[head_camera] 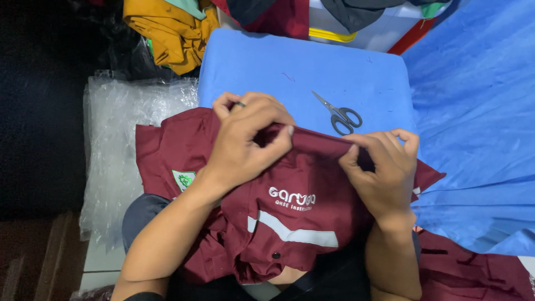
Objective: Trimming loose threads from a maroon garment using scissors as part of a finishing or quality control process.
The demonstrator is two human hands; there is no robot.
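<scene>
Nearest, at bottom centre of the frame: a maroon shirt [290, 223], bunched over the lap, white stripe across it, dark button below the stripe, badge patch toward the left sleeve. Long axis roughly left to right across the frame, top fold running level from centre to right, lower part hanging down toward the bottom edge. More maroon cloth [473, 267] at lower right.

Left hand [248, 142] closed on the shirt's upper fold, thumb and fingertips pinching the cloth, something small and dark at the forefinger, too small to tell. Right hand [384, 173] likewise closed, fingers curled over the same fold at its right end, thumb pressed against it. Both forearms rising from the bottom edge, one on each side of the shirt.

Left of the shirt, clear plastic bags [125, 145], flat and stacked, contents not discernible, partly under the left sleeve. Dark floor beyond them at far left.

Just past the hands, a blue pad [267, 67], mostly bare, shirt overlapping its near edge. Scissors [341, 114] lying on it at centre right, handles toward the hands, blades pointing to upper left, apart from both hands. Open room on the pad above and left of the scissors.

Right side: blue sheet [479, 111], wrinkled, filling the frame to the right edge.

Farthest, along the top: mustard garment [173, 33] heaped at upper left, dark and red clothes [278, 14] at top centre.
</scene>
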